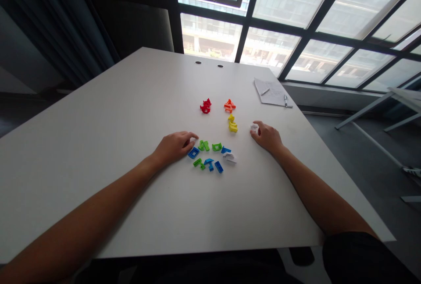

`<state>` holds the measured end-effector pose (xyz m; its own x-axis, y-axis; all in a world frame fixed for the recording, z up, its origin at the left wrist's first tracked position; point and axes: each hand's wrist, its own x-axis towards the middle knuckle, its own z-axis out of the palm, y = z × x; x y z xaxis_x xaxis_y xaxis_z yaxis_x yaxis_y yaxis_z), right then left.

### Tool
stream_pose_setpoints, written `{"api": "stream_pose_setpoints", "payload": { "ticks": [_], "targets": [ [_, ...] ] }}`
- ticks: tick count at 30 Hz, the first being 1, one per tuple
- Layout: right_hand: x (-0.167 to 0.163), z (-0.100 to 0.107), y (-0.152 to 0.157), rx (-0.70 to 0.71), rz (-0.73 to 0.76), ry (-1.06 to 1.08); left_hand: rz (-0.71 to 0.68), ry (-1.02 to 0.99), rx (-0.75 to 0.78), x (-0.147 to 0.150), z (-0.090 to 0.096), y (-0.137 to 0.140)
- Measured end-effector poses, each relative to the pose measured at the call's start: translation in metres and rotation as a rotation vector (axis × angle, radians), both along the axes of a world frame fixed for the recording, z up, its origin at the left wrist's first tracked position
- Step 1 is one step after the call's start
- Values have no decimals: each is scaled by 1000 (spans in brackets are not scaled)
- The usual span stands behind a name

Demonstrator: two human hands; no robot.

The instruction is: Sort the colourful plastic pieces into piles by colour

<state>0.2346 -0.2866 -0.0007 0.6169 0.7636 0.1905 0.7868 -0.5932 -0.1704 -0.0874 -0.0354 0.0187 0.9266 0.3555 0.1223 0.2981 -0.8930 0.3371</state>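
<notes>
Worktop (98,113), white and broad, reaches from a near edge below the forearms to a far edge beside the window (210,34); its right edge slants past a sheet of paper (275,93) with a pen (265,92) on it. Wide room lies left of the left hand (176,144), and a narrower strip runs between the right hand (267,136) and the right edge. The right grip is clamped on a small white piece (253,128), just right of the yellow pieces (233,127). The left grip curls beside a blue frame (190,154); whether its thumb and forefinger pinch something pale cannot be told. Red pieces (205,108) and orange pieces (229,107) form two separate heaps farther off. Nearer, green pieces (206,145) and blue pieces (219,167) spread loosely between the hands. The blue frame's walls surround a pale square opening.
</notes>
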Motion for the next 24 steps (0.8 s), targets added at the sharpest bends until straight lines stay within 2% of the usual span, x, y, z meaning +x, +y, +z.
{"api": "stream_pose_setpoints", "payload": {
  "ticks": [12,16,21,24],
  "targets": [
    [6,-3,-3,6,19,24,0,2,-5,0,-1,1],
    [3,3,0,87,68,58,3,4,-2,-1,-1,0],
    [-22,18,14,206,142,14,2,2,1,0,-1,0],
    [-30,20,19,231,142,-32,-3,5,4,0,0,-1]
  ]
}}
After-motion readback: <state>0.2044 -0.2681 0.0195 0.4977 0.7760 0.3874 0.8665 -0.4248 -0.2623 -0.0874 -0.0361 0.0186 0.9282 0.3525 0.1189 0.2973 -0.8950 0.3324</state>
